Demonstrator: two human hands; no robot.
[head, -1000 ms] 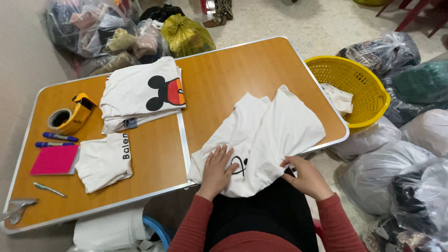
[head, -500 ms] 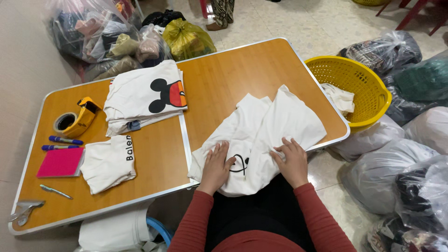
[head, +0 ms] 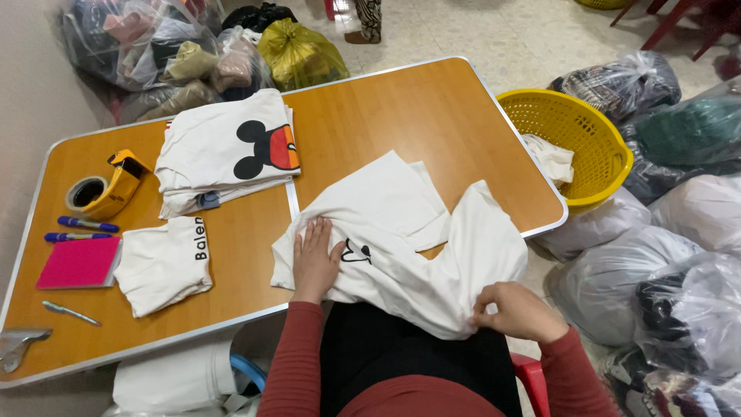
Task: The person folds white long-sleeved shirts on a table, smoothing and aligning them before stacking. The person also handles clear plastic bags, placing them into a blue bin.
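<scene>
1. A white T-shirt (head: 401, 239) is laid rumpled over the near edge of the wooden table (head: 432, 116), its lower part draped off toward the lap.
2. A small black line print is seen on its front, just beside the left hand (head: 315, 259).
3. The left hand is pressed flat on the cloth, fingers spread, nothing grasped.
4. The shirt's hanging hem is pinched by the right hand (head: 513, 311), off the table edge.
5. A yellow basket (head: 594, 147) is noted at the table's right.
</scene>
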